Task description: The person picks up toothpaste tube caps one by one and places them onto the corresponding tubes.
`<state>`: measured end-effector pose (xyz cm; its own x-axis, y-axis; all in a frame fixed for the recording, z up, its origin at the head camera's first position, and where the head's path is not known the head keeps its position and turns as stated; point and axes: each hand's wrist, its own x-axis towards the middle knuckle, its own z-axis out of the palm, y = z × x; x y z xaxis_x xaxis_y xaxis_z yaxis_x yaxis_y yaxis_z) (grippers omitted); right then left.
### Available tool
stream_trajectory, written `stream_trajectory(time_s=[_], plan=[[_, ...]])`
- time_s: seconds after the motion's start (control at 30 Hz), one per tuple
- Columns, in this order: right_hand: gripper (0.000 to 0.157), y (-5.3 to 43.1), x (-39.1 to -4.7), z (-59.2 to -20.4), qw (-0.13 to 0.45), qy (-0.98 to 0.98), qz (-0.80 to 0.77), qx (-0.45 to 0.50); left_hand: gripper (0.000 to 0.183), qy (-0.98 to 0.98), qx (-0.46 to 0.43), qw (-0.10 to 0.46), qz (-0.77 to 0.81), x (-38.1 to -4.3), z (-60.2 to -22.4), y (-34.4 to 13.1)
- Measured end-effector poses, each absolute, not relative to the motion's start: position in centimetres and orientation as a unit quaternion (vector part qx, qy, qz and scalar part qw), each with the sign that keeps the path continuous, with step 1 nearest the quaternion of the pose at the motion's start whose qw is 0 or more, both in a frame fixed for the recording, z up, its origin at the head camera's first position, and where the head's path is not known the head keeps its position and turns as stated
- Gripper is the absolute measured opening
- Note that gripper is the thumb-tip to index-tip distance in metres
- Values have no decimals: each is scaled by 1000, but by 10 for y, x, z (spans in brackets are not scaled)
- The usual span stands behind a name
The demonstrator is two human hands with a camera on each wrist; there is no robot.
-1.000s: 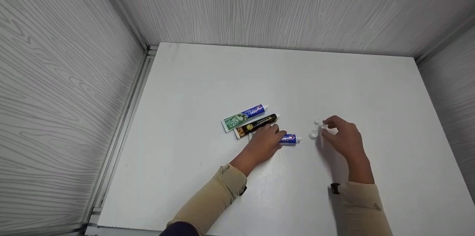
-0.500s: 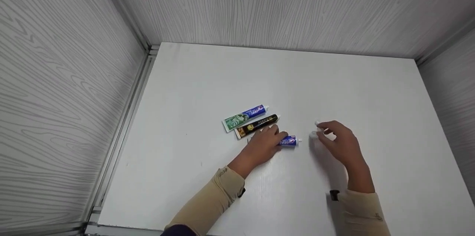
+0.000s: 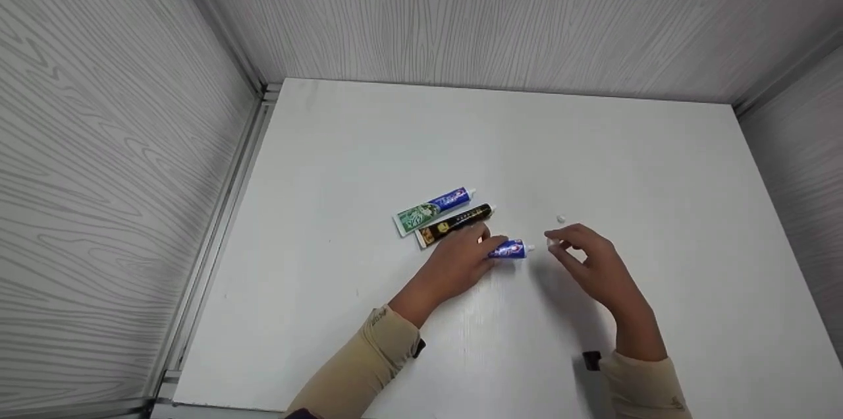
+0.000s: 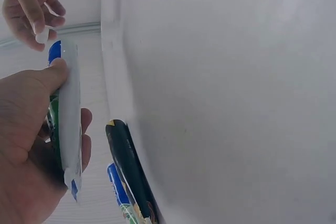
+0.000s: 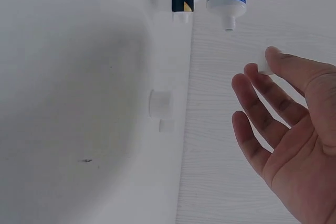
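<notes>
My left hand grips a blue and green toothpaste tube, fingers on one side and thumb on the other. Its bare white nozzle points right, toward my other hand. Between thumb and index finger, my right hand pinches a small white cap, a short gap away from that nozzle. In the left wrist view the held tube shows its white back, and the cap sits just beyond its end.
A black toothpaste tube and a green and blue one lie side by side, uncapped, beyond my left hand. On the white table rest a wide white cap and a smaller cap. Wood-grain panels surround the table.
My right hand has moved left and toward me, carrying the small cap from beside the loose caps to near the nozzle. The left hand keeps its hold on the toothpaste tube, shifting slightly.
</notes>
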<state>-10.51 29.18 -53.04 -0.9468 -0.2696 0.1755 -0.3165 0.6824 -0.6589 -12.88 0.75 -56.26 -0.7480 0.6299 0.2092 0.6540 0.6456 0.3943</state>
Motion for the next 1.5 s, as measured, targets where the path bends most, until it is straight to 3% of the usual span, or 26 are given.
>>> stream_trajectory(time_s=[0.4, 1.23, 1.5], plan=[[27, 282, -96, -525, 42, -900, 396, 176, 39, -896, -366, 69, -240, -120, -547, 2], [29, 273, -90, -523, 51, -895, 397, 195, 40, -882, -401, 76, -234, -112, -538, -3], [24, 273, -90, -521, 25, -905, 380, 191, 39, -885, -398, 75, -230, -112, -538, -3]])
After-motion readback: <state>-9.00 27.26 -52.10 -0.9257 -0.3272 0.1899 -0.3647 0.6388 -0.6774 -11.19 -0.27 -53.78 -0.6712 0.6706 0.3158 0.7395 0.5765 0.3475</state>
